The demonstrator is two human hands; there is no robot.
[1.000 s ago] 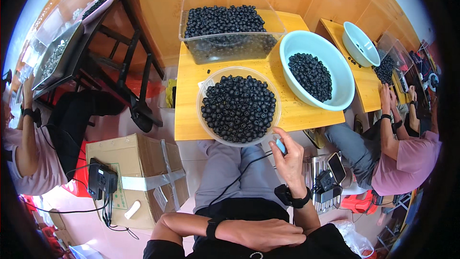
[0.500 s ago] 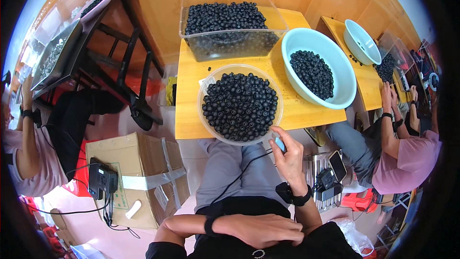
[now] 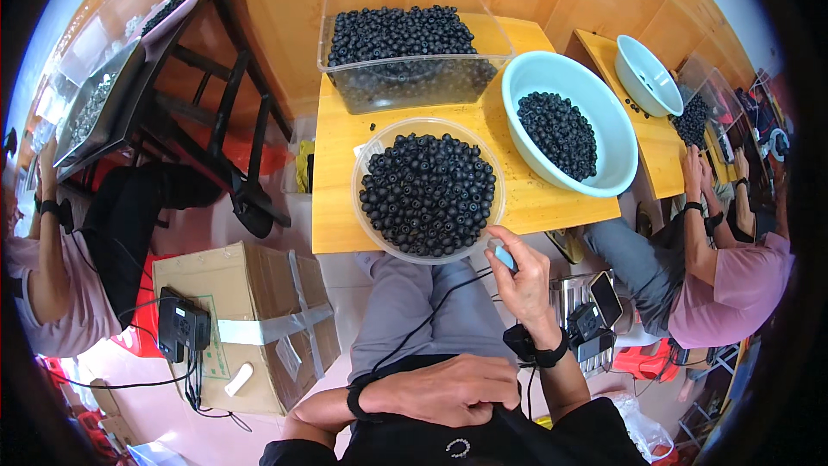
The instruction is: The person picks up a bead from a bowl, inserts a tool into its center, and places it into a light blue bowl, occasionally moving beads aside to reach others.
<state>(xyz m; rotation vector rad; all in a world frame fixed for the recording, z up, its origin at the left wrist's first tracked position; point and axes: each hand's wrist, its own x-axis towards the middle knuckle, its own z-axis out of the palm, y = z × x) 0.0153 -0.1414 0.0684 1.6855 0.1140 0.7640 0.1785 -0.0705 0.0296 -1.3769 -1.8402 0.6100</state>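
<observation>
My right hand (image 3: 522, 280) is closed around a small light-blue piece (image 3: 504, 256) with a pale end. It is just off the lower right rim of a round clear tub (image 3: 360, 207). Black round beads (image 3: 427, 194), with holes showing in several, fill the tub, which sits at the table's near edge. My left hand (image 3: 461, 390) lies against the front of my black shirt with its fingers curled in; what they grip, if anything, is hidden. A thin black cable (image 3: 440, 309) crosses my lap toward the right hand.
On the yellow table (image 3: 336, 229) stand a clear rectangular bin (image 3: 371, 91) of black beads and a light-blue basin (image 3: 617, 164) part-filled with them. A taped carton (image 3: 285, 311) is at left. People sit on both sides, beside other tables with containers.
My left hand has moved up and left across my shirt, and its fingers have curled in. The right hand stays by the tub with the light-blue piece. The whole view has shifted slightly.
</observation>
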